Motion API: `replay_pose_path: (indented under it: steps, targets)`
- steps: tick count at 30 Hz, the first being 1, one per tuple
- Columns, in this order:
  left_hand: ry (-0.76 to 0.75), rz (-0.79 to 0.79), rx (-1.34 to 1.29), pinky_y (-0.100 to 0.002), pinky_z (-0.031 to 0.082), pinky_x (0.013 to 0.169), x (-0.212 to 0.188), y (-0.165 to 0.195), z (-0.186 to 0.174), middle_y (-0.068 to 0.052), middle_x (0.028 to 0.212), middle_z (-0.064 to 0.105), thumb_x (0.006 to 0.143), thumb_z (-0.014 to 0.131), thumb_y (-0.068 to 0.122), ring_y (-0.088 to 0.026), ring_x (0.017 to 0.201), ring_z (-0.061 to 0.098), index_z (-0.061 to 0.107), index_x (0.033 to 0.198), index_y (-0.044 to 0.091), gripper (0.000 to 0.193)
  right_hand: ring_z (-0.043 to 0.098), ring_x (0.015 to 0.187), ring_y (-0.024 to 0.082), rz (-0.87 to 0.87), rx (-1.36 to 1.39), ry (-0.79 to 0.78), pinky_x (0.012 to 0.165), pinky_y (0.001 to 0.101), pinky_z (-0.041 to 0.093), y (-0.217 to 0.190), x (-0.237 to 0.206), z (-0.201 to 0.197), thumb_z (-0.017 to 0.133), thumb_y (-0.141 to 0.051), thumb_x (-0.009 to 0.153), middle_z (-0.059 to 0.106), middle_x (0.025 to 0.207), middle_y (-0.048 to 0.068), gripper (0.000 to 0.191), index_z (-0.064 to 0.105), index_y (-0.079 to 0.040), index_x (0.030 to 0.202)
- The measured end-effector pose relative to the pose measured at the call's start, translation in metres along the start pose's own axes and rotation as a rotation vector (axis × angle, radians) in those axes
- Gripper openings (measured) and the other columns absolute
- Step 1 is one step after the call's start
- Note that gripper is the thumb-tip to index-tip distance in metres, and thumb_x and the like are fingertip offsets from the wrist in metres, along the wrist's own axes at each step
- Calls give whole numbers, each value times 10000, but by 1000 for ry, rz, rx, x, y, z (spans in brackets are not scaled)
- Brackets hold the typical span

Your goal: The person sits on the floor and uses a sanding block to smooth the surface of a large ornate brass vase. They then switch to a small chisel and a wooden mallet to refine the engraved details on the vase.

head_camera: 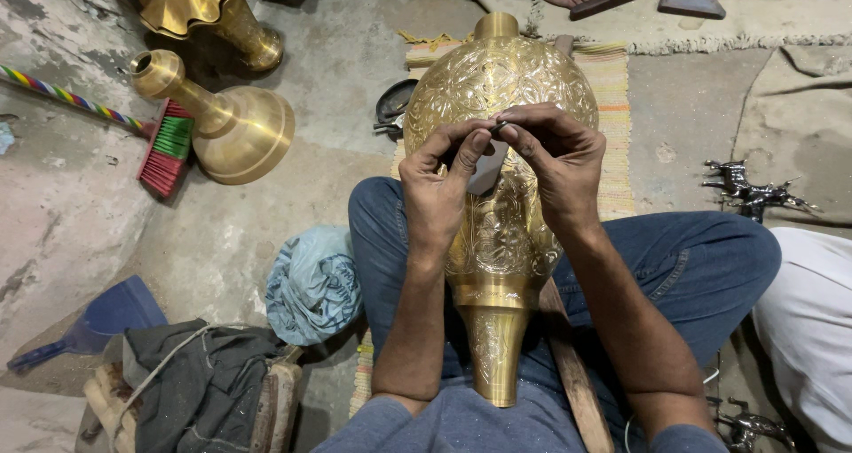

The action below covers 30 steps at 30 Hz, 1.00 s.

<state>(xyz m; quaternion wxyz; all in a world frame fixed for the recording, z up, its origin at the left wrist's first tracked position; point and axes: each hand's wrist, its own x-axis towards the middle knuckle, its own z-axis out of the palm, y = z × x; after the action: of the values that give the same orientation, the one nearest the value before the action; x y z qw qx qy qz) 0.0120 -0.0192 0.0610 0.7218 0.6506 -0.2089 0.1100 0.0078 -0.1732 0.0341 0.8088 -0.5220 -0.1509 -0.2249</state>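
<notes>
Head view: a small dark tool point(500, 127) sat pinched between the fingertips of both hands, above the belly of a large engraved brass vase point(501, 231) lying across the person's lap, its neck pointing to 6 o'clock. The left hand point(441, 185), at 9 o'clock of the tool, had thumb and forefinger closed together on it; the right hand point(556, 156), at 3 o'clock, curled its fingers tight onto the same piece. At 10 o'clock from the hands a plain brass vase point(222, 120) lay on the concrete floor point(266, 204), beside a red and green brush point(166, 147)
</notes>
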Motion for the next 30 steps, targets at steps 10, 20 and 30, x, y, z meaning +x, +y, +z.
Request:
replay_pose_path:
  steps: [10,20,30]
  targets:
    - [47,13,98,-300,649,886,-2,-4,1,-69,1073,786,991,733,206,-150,980,761,768,1128,83,188,739,1047,161,19,-23,3,982,311,650,3,1,-1,761,-30,981,752,1100,97,138,754,-55,1117]
    - [-11,-150,34,-309,647,834,2,-9,-10,-75,1026,798,977,726,234,-147,909,754,778,1141,89,225,743,1100,186,7,-77,-93,1014,334,657,4,9,-11,758,-31,999,747,1157,101,137,751,-85,1125]
    - [-13,20,509,-275,613,822,-26,-11,-41,-49,1089,768,1015,710,161,-130,973,750,764,1183,94,188,201,1569,397,-124,-1187,-582,1277,614,119,9,10,-30,845,-790,631,314,1645,233,1320,328,-39,1586]
